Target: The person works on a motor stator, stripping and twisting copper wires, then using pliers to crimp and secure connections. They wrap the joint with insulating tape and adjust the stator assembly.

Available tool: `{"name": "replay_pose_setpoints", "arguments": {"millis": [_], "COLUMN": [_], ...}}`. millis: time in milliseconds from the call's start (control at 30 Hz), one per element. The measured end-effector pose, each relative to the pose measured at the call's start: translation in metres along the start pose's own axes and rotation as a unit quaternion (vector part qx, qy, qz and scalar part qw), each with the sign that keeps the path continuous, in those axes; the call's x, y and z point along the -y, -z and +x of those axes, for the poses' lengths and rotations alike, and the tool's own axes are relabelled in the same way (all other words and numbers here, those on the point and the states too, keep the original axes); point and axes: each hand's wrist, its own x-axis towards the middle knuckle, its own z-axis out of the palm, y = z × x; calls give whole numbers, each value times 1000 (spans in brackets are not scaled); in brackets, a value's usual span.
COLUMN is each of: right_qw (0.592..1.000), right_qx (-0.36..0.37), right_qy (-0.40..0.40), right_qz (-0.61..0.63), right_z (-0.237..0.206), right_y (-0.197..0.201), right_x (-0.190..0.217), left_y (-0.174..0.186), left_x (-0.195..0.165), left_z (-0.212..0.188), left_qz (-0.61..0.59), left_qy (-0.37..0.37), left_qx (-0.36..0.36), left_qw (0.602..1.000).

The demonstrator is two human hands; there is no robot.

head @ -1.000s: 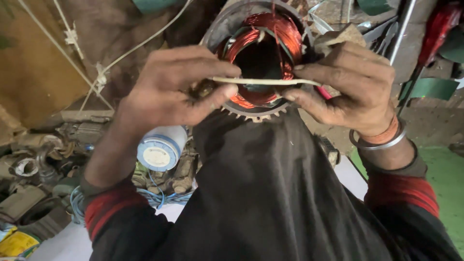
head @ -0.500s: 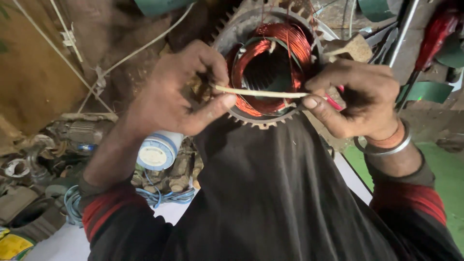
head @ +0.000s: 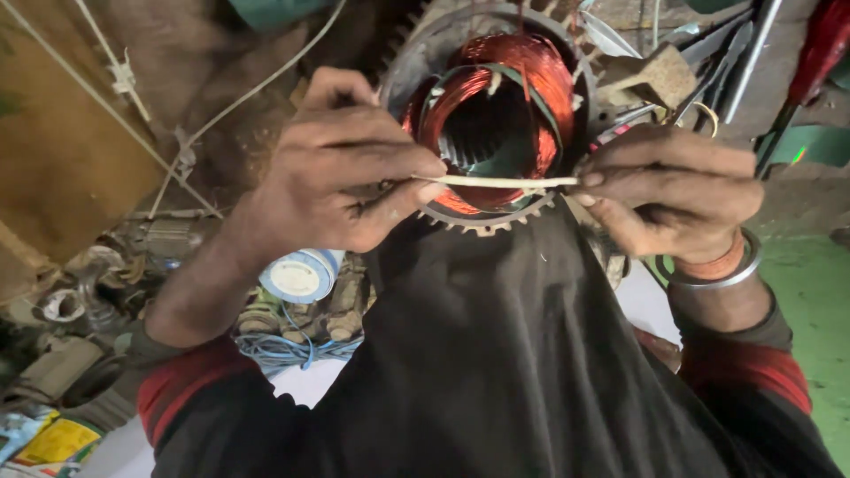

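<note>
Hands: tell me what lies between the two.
In the head view, a thin pale strip spans from left hand to right hand, pinched at both ends, in front of the copper-wound stator.

Copper-red wire coils (head: 522, 80) gleam inside a dull grey toothed metal ring (head: 482, 221), crossed by a pale cream strip (head: 496, 181). Below spreads black cloth (head: 496, 354); the sleeves (head: 177, 389) carry red bands on black. A silver bangle (head: 722, 276), a white-and-blue tape roll (head: 301, 274) and a green floor (head: 815, 301) frame the scene.
</note>
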Motion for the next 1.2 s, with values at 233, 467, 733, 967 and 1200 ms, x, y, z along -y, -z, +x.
{"name": "replay_pose_setpoints", "arguments": {"millis": [233,467,733,967,1200], "right_qw": [1000,1000,994,978,986], "right_qx": [-6,-5,46,134,141], "right_qy": [20,7,-86,21,-29], "right_qz": [-5,10,-54,-160,-86], "right_z": [-5,-1,27,62,55], "right_y": [-1,-2,3,-12,-8], "right_x": [-3,1,22,37,36], "left_y": [-8,-17,-11,-4,-8], "left_x": [5,11,3,-5,-6], "left_z": [7,10,15,-3,-3], "left_qz": [-10,-38,-5,-31,-28], "left_qy": [-38,-32,-30,3,7], "left_qx": [6,-6,8,-5,-16], "left_qw": [999,999,999,999,999]}}
